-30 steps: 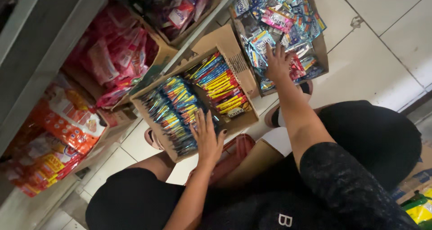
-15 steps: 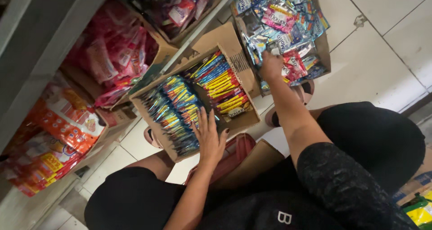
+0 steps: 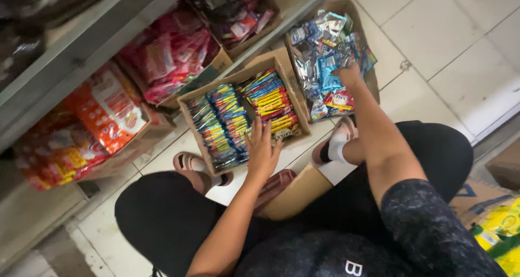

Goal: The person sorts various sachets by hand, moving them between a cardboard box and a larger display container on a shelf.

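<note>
At one o'clock I am sinking my right hand point(image 3: 349, 75), grip hidden, into the brown cardboard box of shiny blue sachets point(image 3: 325, 65); my left hand point(image 3: 262, 149), nearer, is lying open on the brown cardboard box of striped packets point(image 3: 238, 117).

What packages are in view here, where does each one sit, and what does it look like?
Striped packets: upright rows in the middle box, under the left hand; blue, yellow, red.
Foil sachets: heaped in the right box, at the right hand; silver, blue.
Red bags: shelf box.
Orange bags: left box.

Black trousers, a dark speckled short sleeve point(image 3: 428, 223), white socks point(image 3: 338, 141) (in pinkish slide sandals point(image 3: 189, 163)), bare forearms.
</note>
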